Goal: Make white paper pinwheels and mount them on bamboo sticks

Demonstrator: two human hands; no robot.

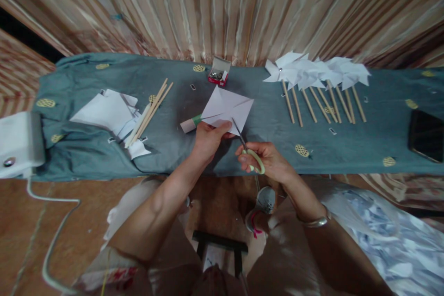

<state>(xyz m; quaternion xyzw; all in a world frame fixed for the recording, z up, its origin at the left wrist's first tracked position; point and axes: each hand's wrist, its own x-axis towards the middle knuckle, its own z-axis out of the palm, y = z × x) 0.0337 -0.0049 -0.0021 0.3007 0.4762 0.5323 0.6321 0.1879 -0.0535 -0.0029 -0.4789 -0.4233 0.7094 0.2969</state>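
Note:
A square sheet of white paper (218, 105) is pinched by its near edge in my left hand (208, 141), thumb on top. Slits run inward from its corners. My right hand (265, 159) grips scissors (255, 157) with pale green handles, fingers through the loops. Their blades lie at the paper's near right corner, pointing toward its middle. A glue-stick-like tube (189, 124), pinkish and green, lies partly under the paper and my left hand. Just beyond the paper stands an opened small red box (218, 75) of metal pins or tacks.
Finished white paper pinwheels (305, 69) on wooden sticks lie in a row at the back right. Left are loose sticks (152, 111) and paper pieces (107, 111). A white corded device (21, 143) and a dark phone (426, 135) sit at opposite ends of the cloth-covered table (260, 125).

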